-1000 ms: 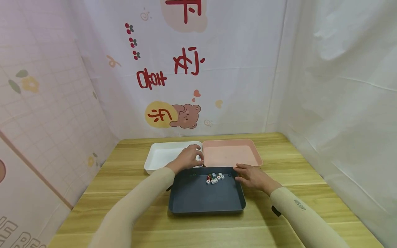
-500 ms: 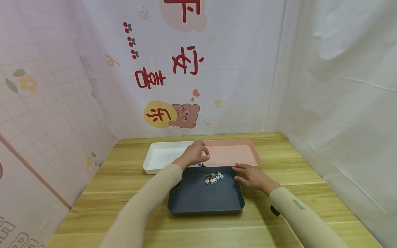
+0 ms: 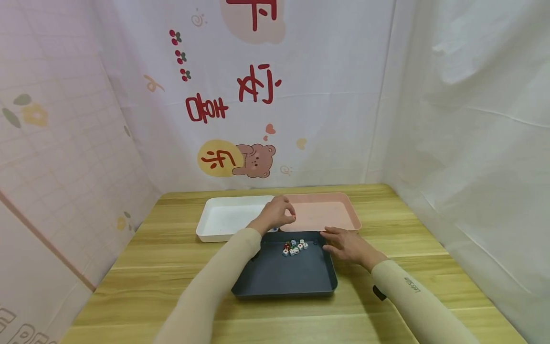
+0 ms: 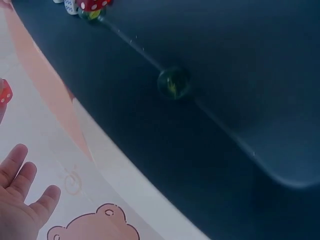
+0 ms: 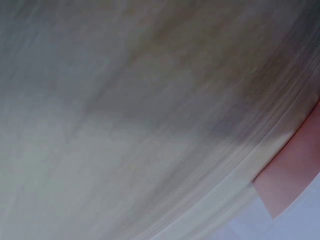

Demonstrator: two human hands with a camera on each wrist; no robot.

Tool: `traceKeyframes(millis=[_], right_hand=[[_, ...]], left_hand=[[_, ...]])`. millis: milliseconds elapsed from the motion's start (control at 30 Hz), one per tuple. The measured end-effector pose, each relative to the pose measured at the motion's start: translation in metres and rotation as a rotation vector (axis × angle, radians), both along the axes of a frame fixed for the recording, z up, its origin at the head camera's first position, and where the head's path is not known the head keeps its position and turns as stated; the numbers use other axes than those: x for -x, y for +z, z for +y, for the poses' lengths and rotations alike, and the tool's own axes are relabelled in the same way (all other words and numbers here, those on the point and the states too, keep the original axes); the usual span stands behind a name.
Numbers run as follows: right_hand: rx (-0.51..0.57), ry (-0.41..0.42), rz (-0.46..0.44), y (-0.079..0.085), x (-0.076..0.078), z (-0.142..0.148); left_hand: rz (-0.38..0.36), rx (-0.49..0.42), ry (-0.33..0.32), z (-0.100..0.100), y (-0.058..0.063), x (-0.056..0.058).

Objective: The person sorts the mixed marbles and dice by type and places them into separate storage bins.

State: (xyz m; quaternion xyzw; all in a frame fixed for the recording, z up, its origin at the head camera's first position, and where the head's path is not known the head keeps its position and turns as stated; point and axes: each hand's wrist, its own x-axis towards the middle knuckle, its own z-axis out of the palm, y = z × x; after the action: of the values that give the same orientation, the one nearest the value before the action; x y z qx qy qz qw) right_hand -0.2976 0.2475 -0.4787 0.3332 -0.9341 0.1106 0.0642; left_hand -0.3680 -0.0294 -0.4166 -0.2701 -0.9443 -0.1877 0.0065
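Note:
My left hand (image 3: pixel 275 213) pinches a red die (image 3: pixel 294 217) with white dots above the left part of the pink tray (image 3: pixel 326 228). The same red die (image 4: pixel 5 93) shows at the left edge of the left wrist view, the other fingers spread. My right hand (image 3: pixel 347 245) rests at the far right corner of the dark tray (image 3: pixel 283 282), fingers extended over its rim. Inside that tray lie several white dice (image 3: pixel 294 251) and a red die (image 3: pixel 286 246), clustered near the far side. A green glass marble (image 4: pixel 173 83) sits there too.
Left of the pink tray stands a white tray (image 3: pixel 201 229), with a small blue item (image 3: pixel 275 229) in its near right corner. All three trays sit on the wooden table (image 3: pixel 172 267). A white printed curtain (image 3: pixel 326 119) hangs behind.
My left hand has moved right from the white tray to over the pink tray, carrying the red die. My right hand keeps its place on the dark tray.

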Motion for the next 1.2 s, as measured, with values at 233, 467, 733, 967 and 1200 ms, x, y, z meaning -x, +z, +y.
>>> traceKeyframes(millis=[233, 467, 733, 967, 1200], right_hand=[[0.004, -0.005, -0.01, 0.0, 0.0, -0.001], [0.001, 0.0, -0.016, 0.001, 0.0, -0.001], [0.009, 0.011, -0.007, 0.003, -0.001, -0.001], [0.005, 0.006, -0.003, 0.005, -0.002, -0.001], [0.015, 0.017, 0.006, 0.003, -0.001, -0.001]], left_hand=[[-0.025, 0.011, 0.036, 0.008, -0.008, 0.002], [-0.03, 0.02, 0.019, 0.014, -0.017, 0.001], [0.007, 0.064, 0.013, 0.021, -0.026, 0.001], [0.005, 0.069, 0.033, 0.023, -0.025, -0.001], [0.024, 0.098, 0.025, 0.017, -0.026, 0.0]])
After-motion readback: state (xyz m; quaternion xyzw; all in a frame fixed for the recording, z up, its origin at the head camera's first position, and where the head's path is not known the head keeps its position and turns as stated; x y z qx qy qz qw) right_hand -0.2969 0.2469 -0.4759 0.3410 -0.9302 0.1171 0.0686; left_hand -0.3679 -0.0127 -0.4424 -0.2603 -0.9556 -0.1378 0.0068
